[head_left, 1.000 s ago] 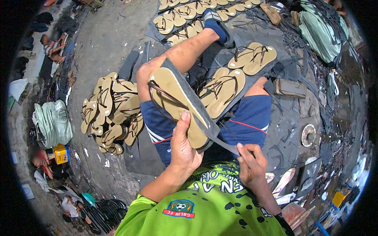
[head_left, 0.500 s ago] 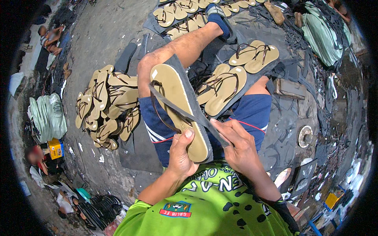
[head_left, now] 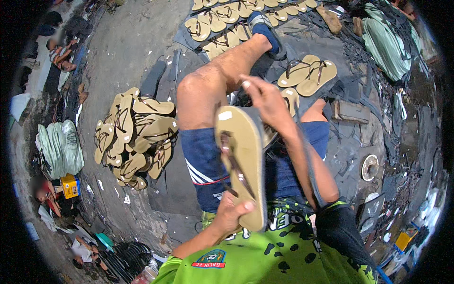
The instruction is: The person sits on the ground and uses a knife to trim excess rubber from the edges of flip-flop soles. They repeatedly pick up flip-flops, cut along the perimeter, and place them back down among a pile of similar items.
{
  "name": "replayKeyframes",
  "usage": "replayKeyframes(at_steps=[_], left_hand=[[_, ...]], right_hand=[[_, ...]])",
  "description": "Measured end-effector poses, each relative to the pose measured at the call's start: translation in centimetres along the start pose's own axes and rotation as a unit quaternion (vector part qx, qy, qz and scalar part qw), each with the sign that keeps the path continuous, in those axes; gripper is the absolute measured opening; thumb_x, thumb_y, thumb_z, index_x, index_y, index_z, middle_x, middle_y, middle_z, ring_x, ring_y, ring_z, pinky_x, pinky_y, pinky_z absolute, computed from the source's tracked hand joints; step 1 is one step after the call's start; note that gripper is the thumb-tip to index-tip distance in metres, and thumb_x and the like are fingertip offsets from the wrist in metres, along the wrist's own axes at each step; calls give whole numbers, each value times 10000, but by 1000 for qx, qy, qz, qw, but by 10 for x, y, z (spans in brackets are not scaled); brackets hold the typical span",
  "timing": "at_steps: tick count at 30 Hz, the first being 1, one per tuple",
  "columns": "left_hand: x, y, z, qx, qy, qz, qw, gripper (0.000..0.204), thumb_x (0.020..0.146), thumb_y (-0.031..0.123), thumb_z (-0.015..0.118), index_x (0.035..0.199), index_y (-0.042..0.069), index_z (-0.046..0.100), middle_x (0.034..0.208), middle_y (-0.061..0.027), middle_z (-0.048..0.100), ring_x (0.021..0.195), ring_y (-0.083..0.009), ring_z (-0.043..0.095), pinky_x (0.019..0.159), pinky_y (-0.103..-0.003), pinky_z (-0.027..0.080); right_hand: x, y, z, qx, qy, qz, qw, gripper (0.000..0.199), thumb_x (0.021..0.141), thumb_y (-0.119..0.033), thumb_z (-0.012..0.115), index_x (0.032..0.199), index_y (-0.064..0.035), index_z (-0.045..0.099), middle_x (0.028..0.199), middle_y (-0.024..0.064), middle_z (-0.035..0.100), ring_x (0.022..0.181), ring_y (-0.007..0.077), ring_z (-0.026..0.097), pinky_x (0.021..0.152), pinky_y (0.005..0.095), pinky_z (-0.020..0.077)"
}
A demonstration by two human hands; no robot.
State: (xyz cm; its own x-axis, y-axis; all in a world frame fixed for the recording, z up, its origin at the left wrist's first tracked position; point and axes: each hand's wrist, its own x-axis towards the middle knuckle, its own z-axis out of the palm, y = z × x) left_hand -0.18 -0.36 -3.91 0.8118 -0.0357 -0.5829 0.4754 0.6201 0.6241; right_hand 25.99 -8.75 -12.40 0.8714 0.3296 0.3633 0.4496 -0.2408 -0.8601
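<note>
My left hand (head_left: 231, 213) grips the heel end of a tan flip-flop (head_left: 246, 156) with a brown thong strap, its thumb pressed on the footbed. The sole stands toe-up in front of my lap, with a white label near the toe. My right hand (head_left: 269, 102) is raised just beyond the toe end on the right, fingers bent together and slightly blurred; what they hold cannot be made out. A dark rubber strip (head_left: 312, 175) runs alongside my right forearm. Behind the held flip-flop, another tan flip-flop (head_left: 290, 97) lies partly hidden by my right arm.
A heap of strapped flip-flops (head_left: 135, 137) lies on the ground at left. One pair (head_left: 309, 73) rests beyond my right knee, and rows of tan soles (head_left: 227, 16) lie at the far side. A wooden block (head_left: 351, 111), a metal disc (head_left: 370, 167) and rubber scraps lie at right.
My right hand has swung up and away from the flip-flop's side to beyond its toe. The dark strip that crossed the sole now hangs by my right forearm. The flip-flop has turned more upright.
</note>
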Motion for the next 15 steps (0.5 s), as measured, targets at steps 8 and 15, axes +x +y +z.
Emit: replayKeyframes(at_steps=[8,15], left_hand=[[4,16,-10,109,2,52,993,534,749,171,715,1231,22,539,1070,-70,636,976,-159,625,868,-339,513],[43,85,-33,6,57,181,982,529,962,420,528,1311,37,415,1148,-132,612,1045,-225,642,911,-381,538]], right_hand=[[-84,-144,-39,374,-65,284,881,390,895,-151,662,1224,7,523,1039,44,632,838,64,599,715,235,497],[-109,-154,-34,253,-114,204,939,347,858,-147,722,1093,60,574,994,151,633,911,170,617,790,326,504]])
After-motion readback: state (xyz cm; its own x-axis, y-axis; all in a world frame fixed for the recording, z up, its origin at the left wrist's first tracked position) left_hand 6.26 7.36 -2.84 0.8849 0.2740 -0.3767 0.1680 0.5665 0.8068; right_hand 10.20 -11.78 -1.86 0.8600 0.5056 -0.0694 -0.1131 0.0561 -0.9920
